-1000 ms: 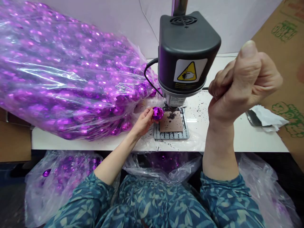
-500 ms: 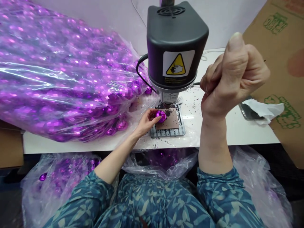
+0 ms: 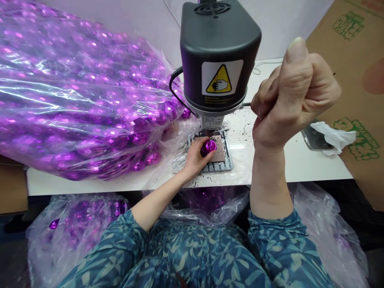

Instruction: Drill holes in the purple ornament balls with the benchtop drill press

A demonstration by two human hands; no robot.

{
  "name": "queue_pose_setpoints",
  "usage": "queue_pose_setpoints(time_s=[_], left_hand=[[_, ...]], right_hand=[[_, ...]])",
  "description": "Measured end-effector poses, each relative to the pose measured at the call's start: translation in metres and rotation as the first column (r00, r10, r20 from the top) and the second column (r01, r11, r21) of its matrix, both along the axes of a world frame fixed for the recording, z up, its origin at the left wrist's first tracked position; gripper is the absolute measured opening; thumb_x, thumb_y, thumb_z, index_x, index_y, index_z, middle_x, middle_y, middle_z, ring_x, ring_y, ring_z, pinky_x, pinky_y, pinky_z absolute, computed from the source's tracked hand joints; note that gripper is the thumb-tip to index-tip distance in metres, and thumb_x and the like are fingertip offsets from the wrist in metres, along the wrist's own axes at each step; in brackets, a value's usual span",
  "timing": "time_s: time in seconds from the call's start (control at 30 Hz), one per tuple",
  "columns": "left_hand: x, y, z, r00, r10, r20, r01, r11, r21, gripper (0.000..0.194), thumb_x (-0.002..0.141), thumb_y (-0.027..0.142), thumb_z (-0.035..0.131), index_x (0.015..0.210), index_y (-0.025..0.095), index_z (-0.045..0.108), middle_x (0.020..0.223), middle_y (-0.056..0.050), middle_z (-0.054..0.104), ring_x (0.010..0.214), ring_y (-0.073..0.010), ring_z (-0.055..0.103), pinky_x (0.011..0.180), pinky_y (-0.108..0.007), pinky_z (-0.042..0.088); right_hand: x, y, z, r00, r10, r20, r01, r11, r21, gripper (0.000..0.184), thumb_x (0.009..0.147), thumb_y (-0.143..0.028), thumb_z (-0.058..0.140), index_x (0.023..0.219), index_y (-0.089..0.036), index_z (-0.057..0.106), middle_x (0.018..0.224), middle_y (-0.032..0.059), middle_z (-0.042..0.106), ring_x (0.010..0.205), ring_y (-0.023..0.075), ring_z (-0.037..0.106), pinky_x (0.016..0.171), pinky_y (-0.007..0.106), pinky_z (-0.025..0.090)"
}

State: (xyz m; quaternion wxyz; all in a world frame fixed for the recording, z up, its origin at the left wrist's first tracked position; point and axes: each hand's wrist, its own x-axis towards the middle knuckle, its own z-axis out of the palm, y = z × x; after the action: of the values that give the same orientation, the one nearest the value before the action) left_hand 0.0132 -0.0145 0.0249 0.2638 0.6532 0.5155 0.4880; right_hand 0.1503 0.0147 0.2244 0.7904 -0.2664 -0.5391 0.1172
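Purple ball (image 3: pixel 211 146) snug between thumb and fingers of the left grip (image 3: pixel 196 156), right grip (image 3: pixel 295 96) a fist, any contents hidden.

My left forearm (image 3: pixel 163 196) slants forward and inward, bare, running almost straight through the wrist (image 3: pixel 188 171). Ahead of it my left hand (image 3: pixel 196 155) makes a rounded hold, fingers (image 3: pixel 199 142) arched along the far side, thumb (image 3: pixel 209 156) curving along the near side. My right forearm (image 3: pixel 271 186) stands nearly upright (it looms far larger than the left one). Above it my right hand (image 3: pixel 295 94) is balled into a fist, fingers curled inward, the right thumb (image 3: pixel 297 56) lying with its nail uppermost.
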Motion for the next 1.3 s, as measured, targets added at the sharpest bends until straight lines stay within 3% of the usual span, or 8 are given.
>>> queue_pose_setpoints(time_s=[0.13, 0.4, 0.6, 0.8, 1.03, 1.2, 1.3], left_hand=[[0.006, -0.001, -0.008, 0.993, 0.063, 0.104, -0.057, 0.996, -0.062, 0.044, 0.085, 0.034, 0.086, 0.123, 0.023, 0.066, 0.123, -0.010, 0.074, 0.119, -0.0282, 0.068, 0.107, -0.045, 0.053], [0.003, 0.000, -0.009, 0.991, 0.033, 0.131, -0.024, 0.997, -0.069, 0.045, 0.084, 0.033, 0.087, 0.123, 0.023, 0.066, 0.125, -0.010, 0.074, 0.119, -0.0273, 0.069, 0.107, -0.043, 0.053], [0.003, -0.001, -0.009, 0.991, 0.025, 0.134, -0.014, 0.997, -0.081, 0.045, 0.085, 0.036, 0.087, 0.123, 0.024, 0.066, 0.123, -0.009, 0.074, 0.116, -0.0273, 0.069, 0.106, -0.044, 0.053], [0.003, 0.000, -0.010, 0.989, 0.026, 0.145, -0.015, 0.997, -0.074, 0.044, 0.085, 0.036, 0.086, 0.122, 0.024, 0.066, 0.123, -0.008, 0.073, 0.116, -0.0273, 0.069, 0.105, -0.043, 0.053], [0.003, 0.000, -0.012, 0.991, 0.032, 0.132, -0.022, 0.997, -0.074, 0.045, 0.085, 0.037, 0.086, 0.123, 0.024, 0.066, 0.123, -0.009, 0.074, 0.117, -0.0276, 0.069, 0.105, -0.043, 0.053], [0.003, 0.000, -0.010, 0.991, 0.033, 0.126, -0.027, 0.998, -0.049, 0.044, 0.085, 0.039, 0.086, 0.123, 0.024, 0.066, 0.122, -0.009, 0.074, 0.119, -0.0284, 0.067, 0.106, -0.045, 0.052], [0.004, 0.000, -0.010, 0.990, 0.044, 0.134, -0.039, 0.998, -0.043, 0.045, 0.086, 0.042, 0.086, 0.123, 0.024, 0.066, 0.120, -0.009, 0.073, 0.118, -0.0279, 0.067, 0.105, -0.044, 0.052]], right_hand=[[0.002, 0.002, -0.003, 0.999, -0.025, 0.030, 0.025, 0.999, -0.031, 0.055, 0.097, -0.054, 0.054, 0.061, -0.019, 0.030, 0.050, -0.0060, 0.029, 0.044, 0.0006, 0.030, 0.050, 0.025, 0.027], [0.001, -0.010, -0.020, 0.993, -0.114, -0.007, 0.114, 0.993, -0.039, 0.061, 0.096, -0.058, 0.055, 0.058, -0.021, 0.027, 0.047, -0.0048, 0.029, 0.042, 0.0034, 0.031, 0.045, 0.028, 0.029], [0.001, -0.007, -0.038, 0.992, 0.058, -0.116, -0.039, 0.986, 0.162, 0.061, 0.094, -0.038, 0.062, 0.057, -0.017, 0.019, 0.046, -0.0043, 0.017, 0.039, 0.0019, 0.026, 0.041, 0.024, 0.022], [0.005, 0.003, -0.060, 0.990, 0.020, -0.136, 0.022, 0.954, 0.301, 0.059, 0.093, -0.031, 0.061, 0.059, -0.015, 0.016, 0.045, -0.0061, 0.015, 0.038, 0.0006, 0.022, 0.040, 0.021, 0.022], [0.010, 0.012, -0.078, 0.994, 0.051, -0.099, 0.000, 0.889, 0.458, 0.046, 0.092, -0.022, 0.055, 0.062, -0.016, 0.020, 0.042, -0.0069, 0.015, 0.034, 0.0022, 0.021, 0.037, 0.021, 0.023], [0.012, 0.016, -0.092, 0.996, -0.037, -0.086, 0.069, 0.916, 0.396, 0.062, 0.090, -0.035, 0.061, 0.056, -0.016, 0.012, 0.036, -0.0061, 0.013, 0.030, 0.0042, 0.014, 0.034, 0.026, 0.014], [0.010, 0.009, -0.083, 0.994, -0.077, -0.078, 0.096, 0.954, 0.283, 0.069, 0.091, -0.045, 0.062, 0.057, -0.017, 0.010, 0.036, -0.0064, 0.011, 0.030, 0.0042, 0.015, 0.033, 0.026, 0.016]])
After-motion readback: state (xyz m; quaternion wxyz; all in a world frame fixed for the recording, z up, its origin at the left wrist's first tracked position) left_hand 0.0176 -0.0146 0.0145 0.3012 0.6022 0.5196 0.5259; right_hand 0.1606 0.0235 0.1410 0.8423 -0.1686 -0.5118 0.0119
